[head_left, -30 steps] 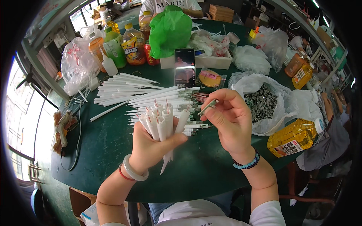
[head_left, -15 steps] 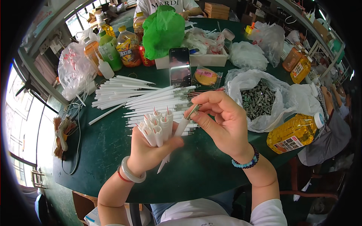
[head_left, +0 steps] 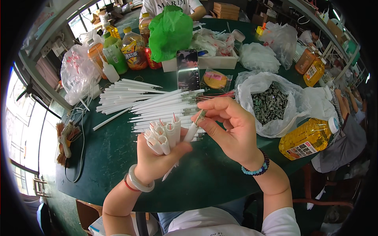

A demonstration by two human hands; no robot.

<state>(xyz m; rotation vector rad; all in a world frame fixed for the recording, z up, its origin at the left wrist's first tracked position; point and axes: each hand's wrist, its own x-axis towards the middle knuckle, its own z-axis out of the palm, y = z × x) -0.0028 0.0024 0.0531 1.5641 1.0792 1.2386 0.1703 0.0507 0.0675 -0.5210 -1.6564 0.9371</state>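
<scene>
My left hand (head_left: 154,163) is wrapped round a bundle of white plastic tubes (head_left: 160,135), whose open ends face up with thin red wires poking out of several. One separate white tube (head_left: 190,133) leans out between its thumb and fingers, tilted right, its lower tip showing below the hand. At that tube's upper end my right hand (head_left: 236,135) pinches a small greenish, flat part (head_left: 201,116), probably a little circuit board; the fingertips partly hide it. Behind the hands lies a pile of white tubes (head_left: 157,106) with small boards and red wires at their right ends.
An open plastic bag of small dark parts (head_left: 269,104) sits right of the hands, near a bottle of yellow liquid (head_left: 305,139). A propped phone (head_left: 188,70) stands behind the pile. Drink bottles (head_left: 134,49) and a green bag (head_left: 170,31) stand farther back. A brush (head_left: 63,143) lies left.
My right hand has shifted slightly left with the small part, and the separate tube has tilted a little. The phone's picture has changed.
</scene>
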